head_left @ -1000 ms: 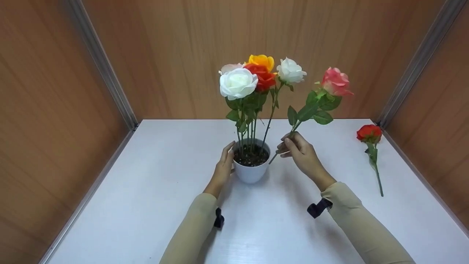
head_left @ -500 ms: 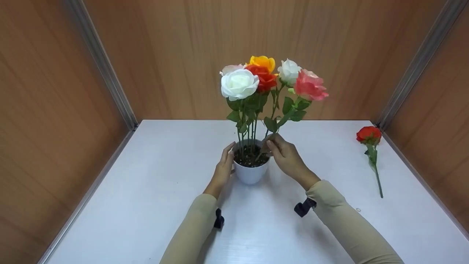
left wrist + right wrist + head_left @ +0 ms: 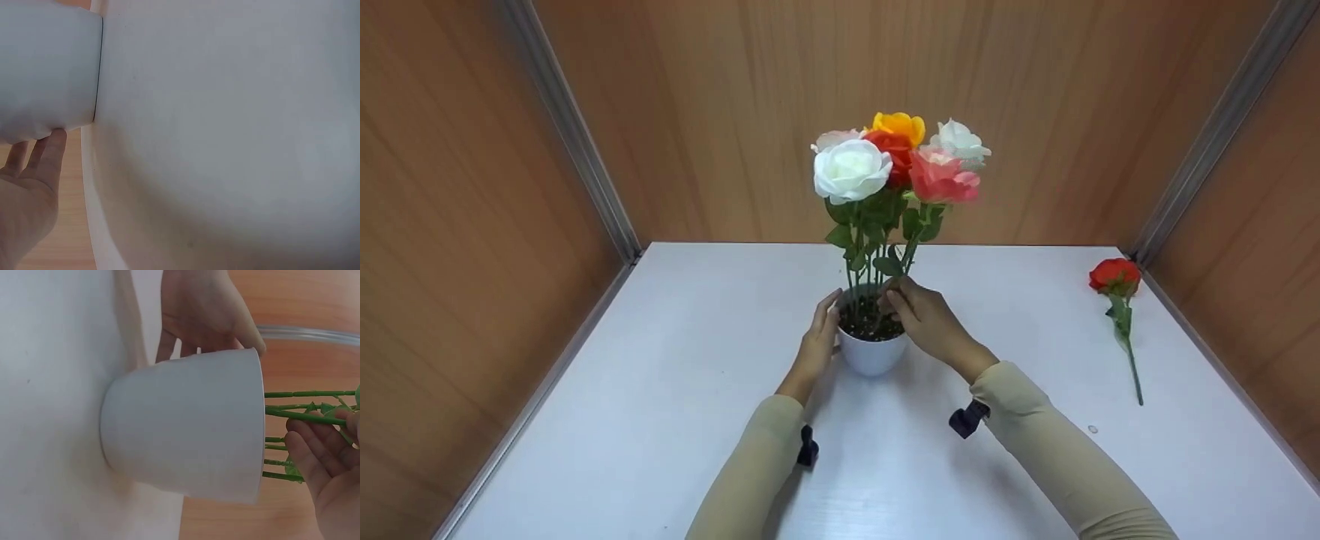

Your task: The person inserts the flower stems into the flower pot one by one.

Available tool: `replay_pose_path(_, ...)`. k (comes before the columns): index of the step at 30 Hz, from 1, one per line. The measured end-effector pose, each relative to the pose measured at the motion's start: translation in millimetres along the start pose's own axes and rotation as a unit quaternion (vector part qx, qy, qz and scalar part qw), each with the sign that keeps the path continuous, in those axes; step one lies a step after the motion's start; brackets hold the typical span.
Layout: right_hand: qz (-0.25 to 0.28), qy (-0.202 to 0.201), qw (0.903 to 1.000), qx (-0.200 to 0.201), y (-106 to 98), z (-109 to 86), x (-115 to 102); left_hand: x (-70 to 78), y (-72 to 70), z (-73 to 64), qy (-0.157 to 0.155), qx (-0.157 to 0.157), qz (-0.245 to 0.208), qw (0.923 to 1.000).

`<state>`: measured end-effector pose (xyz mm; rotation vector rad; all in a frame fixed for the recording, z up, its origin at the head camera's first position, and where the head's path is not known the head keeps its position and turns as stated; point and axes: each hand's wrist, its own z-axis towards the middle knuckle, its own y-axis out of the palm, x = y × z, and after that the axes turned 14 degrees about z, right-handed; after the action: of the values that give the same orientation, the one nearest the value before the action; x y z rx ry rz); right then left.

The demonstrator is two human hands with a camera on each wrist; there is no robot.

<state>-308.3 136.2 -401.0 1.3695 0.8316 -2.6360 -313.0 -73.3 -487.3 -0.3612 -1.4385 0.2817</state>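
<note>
A white pot (image 3: pixel 872 356) of dark soil (image 3: pixel 864 324) stands upright on the white table. My left hand (image 3: pixel 812 345) rests along its left side; in the left wrist view straight fingers (image 3: pixel 50 160) touch the pot wall. My right hand (image 3: pixel 934 322) is over the right rim, pinching the stem of a pink rose (image 3: pixel 943 178) between thumb and fingers. In the right wrist view that green stem (image 3: pixel 306 417) runs down past the rim; its lower end is hidden inside the pot. White, red, yellow and pale pink roses stand in the soil, including a large white rose (image 3: pixel 851 171) at front left.
A red rose (image 3: pixel 1115 277) with a green stem lies on the table (image 3: pixel 660 360) at the right. A small clear ring-like bit (image 3: pixel 1093 429) lies near the right sleeve. Wooden panels (image 3: pixel 720 150) enclose the back and both sides.
My right hand has moved left with the pink rose, from beside the pot to over its soil, and the rose has turned more upright. The left hand has stayed at the pot.
</note>
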Motion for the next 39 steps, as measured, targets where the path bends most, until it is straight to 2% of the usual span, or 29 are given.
replay_pose_path(17, -0.106, 0.045, 0.9932, -0.018, 14, 10.5, 6, -2.1, -0.8, -0.7, -0.001, 0.002, 0.017, 0.9998)
replay_pose_path(18, -0.111, 0.046, 0.9926, -0.019, 14, 11.1, 7, 2.9, -2.3, -3.7, 0.0, 0.001, 0.015, 0.9999)
replay_pose_path(21, -0.122, 0.038, 0.9916, -0.021, 14, 12.8, 11, 3.9, -3.3, -3.5, 0.003, -0.002, 0.01, 0.9999)
replay_pose_path(24, -0.124, 0.02, 0.9919, -0.022, 15, 12.9, 14, 4.1, -3.6, -4.0, 0.004, -0.007, -0.002, 1.0)
replay_pose_path(26, -0.122, 0.009, 0.9922, -0.022, 16, 12.5, 17, -1.2, -1.3, -1.7, 0.009, -0.002, -0.004, 1.0)
replay_pose_path(29, -0.116, 0.004, 0.9931, -0.019, 17, 12.1, 20, -0.9, -1.0, -2.2, 0.007, 0.0, -0.002, 1.0)
replay_pose_path(39, -0.093, -0.011, 0.9953, 0.024, 26, 8.4, 32, -2.8, -0.7, -1.8, 0.016, -0.002, 0.003, 0.9999)
